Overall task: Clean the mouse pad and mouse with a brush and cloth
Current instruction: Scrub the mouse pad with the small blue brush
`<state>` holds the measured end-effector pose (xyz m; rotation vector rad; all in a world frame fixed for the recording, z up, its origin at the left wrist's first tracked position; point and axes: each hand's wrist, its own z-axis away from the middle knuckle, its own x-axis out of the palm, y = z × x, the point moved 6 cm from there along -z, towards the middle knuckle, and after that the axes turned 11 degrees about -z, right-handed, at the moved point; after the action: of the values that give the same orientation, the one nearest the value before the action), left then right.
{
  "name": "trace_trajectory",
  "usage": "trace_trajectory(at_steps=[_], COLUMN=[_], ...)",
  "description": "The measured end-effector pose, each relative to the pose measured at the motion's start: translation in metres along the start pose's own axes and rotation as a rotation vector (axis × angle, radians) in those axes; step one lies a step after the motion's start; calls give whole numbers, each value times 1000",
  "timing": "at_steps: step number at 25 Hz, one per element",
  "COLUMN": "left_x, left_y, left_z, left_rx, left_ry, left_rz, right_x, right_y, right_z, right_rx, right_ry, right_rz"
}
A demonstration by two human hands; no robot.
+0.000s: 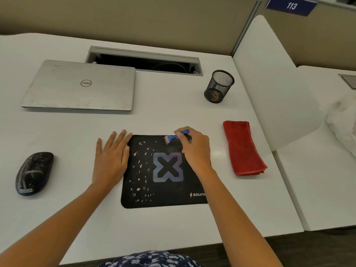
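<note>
Dark floral fabric [150,260] peeks in at the bottom edge, cut off by the frame, and both forearms reach out over the white desk [173,224]. Right in the centre lies the black mouse pad [165,191], flat on the desk, with a bluish-purple X logo in the middle and pinkish flecks scattered down its left half; its white lettering at the near right corner is partly covered by the right forearm. Left hand [111,157] lies flat, fingers straight and spread, along the pad's left edge, its thumb side just on the pad. Right hand [194,149] pinches a small blue brush [174,137], bristles down at the pad's far edge; most of the handle is hidden in the fingers. Well off to the left sits the mouse [34,173], dark, glossy, dotted with pale specks. To the right of the pad, a folded red cloth [243,147]. Farther back, a closed silver laptop [81,85] and a black mesh cup [219,86], contents hard to make out. Beyond them, an open cable hatch [142,61].
</note>
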<state>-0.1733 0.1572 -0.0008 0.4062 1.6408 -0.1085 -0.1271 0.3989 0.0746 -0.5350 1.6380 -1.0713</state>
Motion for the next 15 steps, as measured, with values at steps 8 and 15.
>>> trace_trajectory(at_steps=[8, 15], left_x=[0, -1], left_y=[0, 1], left_z=[0, 1], left_rx=[2, 1], left_ry=[7, 0], left_rz=[0, 13], right_x=[-75, -27], right_y=[11, -8], right_z=[-5, -13], right_rx=[172, 76], right_ry=[391, 75], right_rz=[240, 491])
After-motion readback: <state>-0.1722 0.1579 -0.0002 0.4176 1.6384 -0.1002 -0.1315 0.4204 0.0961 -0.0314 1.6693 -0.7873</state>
